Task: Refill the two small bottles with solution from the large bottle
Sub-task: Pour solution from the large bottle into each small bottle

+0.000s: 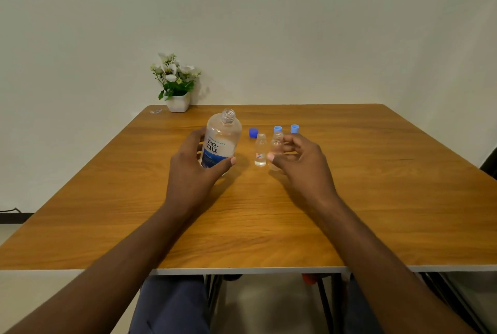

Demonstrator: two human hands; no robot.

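1. The large bottle (222,142), clear with a blue label, is uncapped at the middle of the tabletop (269,226), leaning a little. I cannot tell whether its base is lifted.
2. The left hand (193,172) is wrapped round its lower body, thumb across the label.
3. It looks mostly full, so I would expect it to be fairly heavy and slick-sided. A grip low on the wide body seems sound, but squeezing soft plastic could spurt liquid.
4. Just to its right stands the labelled small bottle (260,150), open-necked, upright and untouched.
5. Beside that, the plain small bottle (277,145) is pinched between the thumb and curled fingers of the right hand (304,167).
6. Both small bottles look light and tippy, with narrow necks. Steadying each by the body during pouring seems wise.
7. Behind them lie a dark blue cap (252,132) and light blue caps (277,129).
8. Potted flowers (178,103) sit at the far edge.
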